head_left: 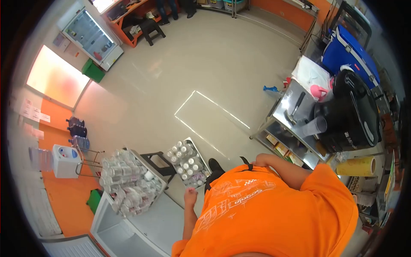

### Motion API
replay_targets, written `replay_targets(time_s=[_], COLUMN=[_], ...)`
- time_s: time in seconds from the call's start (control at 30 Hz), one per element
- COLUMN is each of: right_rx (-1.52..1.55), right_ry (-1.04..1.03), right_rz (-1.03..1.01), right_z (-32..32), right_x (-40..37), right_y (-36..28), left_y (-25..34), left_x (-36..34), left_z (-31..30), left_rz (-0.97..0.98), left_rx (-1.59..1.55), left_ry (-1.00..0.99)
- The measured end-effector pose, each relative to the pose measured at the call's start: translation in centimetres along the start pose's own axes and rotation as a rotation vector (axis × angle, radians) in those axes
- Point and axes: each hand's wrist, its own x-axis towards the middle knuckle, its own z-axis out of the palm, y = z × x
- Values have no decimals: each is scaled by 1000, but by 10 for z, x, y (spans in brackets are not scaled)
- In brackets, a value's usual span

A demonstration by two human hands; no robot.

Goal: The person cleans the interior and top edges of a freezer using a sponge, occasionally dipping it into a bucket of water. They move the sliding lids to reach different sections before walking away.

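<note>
My left hand (190, 196) hangs at my left side with its fingers curled in, and I see nothing in it. Close by, beyond that hand, is a white crate (193, 144) of clear jars with pale lids (187, 167). My right hand (257, 161) is at the front of my waist, beside a black strap (246, 164) on my orange shirt (274, 210). Its fingers are mostly hidden by the shirt, so their grip does not show.
To the left, a stack of clear plastic containers (124, 175) rests by a white chest freezer (158, 218). A metal table (289, 103) with a large black container (349, 115) is on my right. Farther off are a dark stool (150, 28), a display fridge (90, 36) and people's legs (167, 10).
</note>
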Motion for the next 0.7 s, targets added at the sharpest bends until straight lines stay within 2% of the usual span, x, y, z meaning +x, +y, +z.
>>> replay_targets(time_s=[0.03,0.07,0.1,0.13,0.17,0.2,0.23,0.27,0.33,0.4,0.43,0.47,0.53,0.6,0.67,0.7], right_rx=[-58,-113,-94,-114,-101,-20,62,210,421,775,825,865,709,701,533,602], right_ry=[78,159,174,132,94,185,212,225,301,584,663,683,629,604,647,509], right_rz=[-61,-117,-91,-103,-105,-132,-90,-59,-8,-4,13,44,47,-25,-136,-103], right_z=[-1,-11,-24,-30,-30,-39,-52,-70,-79,-79,-78,-82,-114,-158,-206,-207], right_x=[14,31,49,63,69,62,56,41,33,42,55,73,110,150,168,224], right_y=[4,8,9,13,17,17,14,8,7,13,13,19,27,38,51,64], left_y=[11,50,95,123,179,206,241,277,350,411,436,458,501,535,576,593], left_x=[40,71,98,128,141,167,183,195,219,238,247,260,285,311,332,342], left_z=[-5,-16,-32,-42,-51,-52,-56,-56,-51,-40,-36,-29,-7,7,36,42], left_rz=[45,1,-40,96,160,183,208,220,186,216,247,255,381,442,470,453], left_rx=[-152,-224,-282,-223,-245,-225,-306,-254,-459,-472,-527,-502,-431,-431,-432,-480], left_ry=[23,15,-14,-9,20,26,-51,-135,-171,-293,-381,-429,-532,-673,-844,-964])
